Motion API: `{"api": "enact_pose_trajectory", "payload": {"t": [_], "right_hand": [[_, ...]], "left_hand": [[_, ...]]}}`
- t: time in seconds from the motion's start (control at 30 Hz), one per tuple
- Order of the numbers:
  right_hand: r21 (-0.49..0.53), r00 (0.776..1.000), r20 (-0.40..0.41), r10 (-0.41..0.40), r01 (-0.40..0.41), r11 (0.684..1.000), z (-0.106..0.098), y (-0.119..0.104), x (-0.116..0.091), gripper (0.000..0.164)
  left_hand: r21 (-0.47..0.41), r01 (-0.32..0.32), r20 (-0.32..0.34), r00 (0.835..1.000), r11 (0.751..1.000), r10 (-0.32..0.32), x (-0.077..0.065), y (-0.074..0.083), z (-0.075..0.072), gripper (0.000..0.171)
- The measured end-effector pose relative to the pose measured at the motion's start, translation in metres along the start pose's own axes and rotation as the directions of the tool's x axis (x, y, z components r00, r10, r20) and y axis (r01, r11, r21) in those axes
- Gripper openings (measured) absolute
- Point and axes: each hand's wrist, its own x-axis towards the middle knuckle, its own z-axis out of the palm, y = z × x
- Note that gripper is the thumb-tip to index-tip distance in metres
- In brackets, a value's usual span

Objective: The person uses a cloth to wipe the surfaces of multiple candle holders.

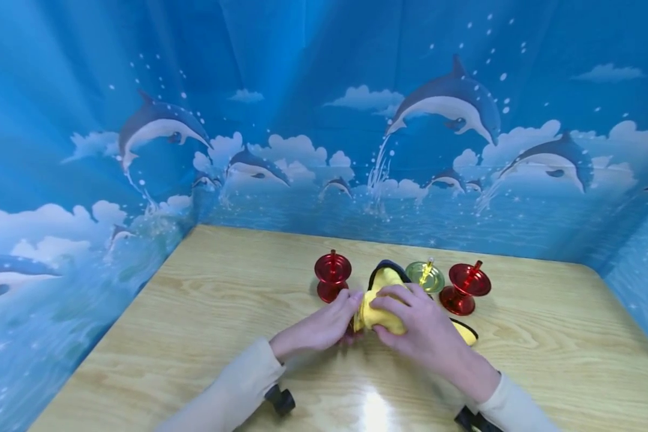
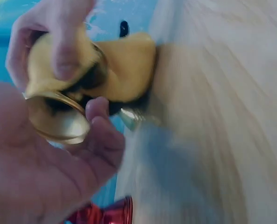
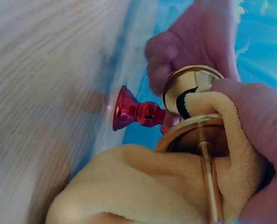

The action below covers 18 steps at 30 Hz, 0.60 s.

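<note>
A shiny gold candle holder (image 3: 194, 88), with a flared foot, a shallow dish and a thin central rod, lies tilted between both hands above the table. My left hand (image 1: 329, 321) has its fingers curled about the foot (image 2: 66, 123). Around the dish and stem wraps a yellow cloth (image 1: 389, 279) with dark edging, which my right hand (image 1: 418, 321) grips against the metal. In the right wrist view, the cloth (image 3: 124, 186) hangs in a loose fold below the dish, and the rod sticks out past it. From the head, cloth and fingers hide most of the candle holder.
One red candle holder (image 1: 332, 273) stands just beyond my left hand. Beyond my right hand are a green one with a yellow rod (image 1: 425, 277) and another red one (image 1: 466, 285). The wooden table (image 1: 205, 300) ends at a dolphin-print curtain (image 1: 302, 120).
</note>
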Motion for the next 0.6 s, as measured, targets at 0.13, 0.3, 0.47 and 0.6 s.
{"api": "enact_pose_trajectory", "payload": {"t": [0.13, 0.3, 0.47, 0.6], "right_hand": [[0.102, 0.999, -0.004, 0.048, -0.047, 0.994, 0.000, 0.004, 0.003, 0.040], [0.087, 1.000, -0.014, 0.024, -0.023, 0.996, 0.003, 0.004, 0.004, 0.039], [0.035, 0.999, -0.049, 0.007, -0.005, 0.999, 0.006, 0.001, 0.003, 0.039], [0.028, 0.999, -0.036, 0.013, -0.012, 1.000, 0.005, 0.001, 0.001, 0.039]], "left_hand": [[0.104, -0.104, -0.007, 0.994, 0.989, 0.105, -0.004, -0.005, -0.003, 0.053], [0.091, -0.120, -0.097, 0.987, 0.989, 0.128, -0.001, -0.008, 0.001, 0.041], [0.011, -0.062, -0.188, 0.980, 0.998, 0.063, 0.003, -0.006, 0.007, 0.037], [-0.181, 0.031, -0.154, 0.986, 0.983, -0.059, 0.004, -0.002, 0.012, 0.039]]}}
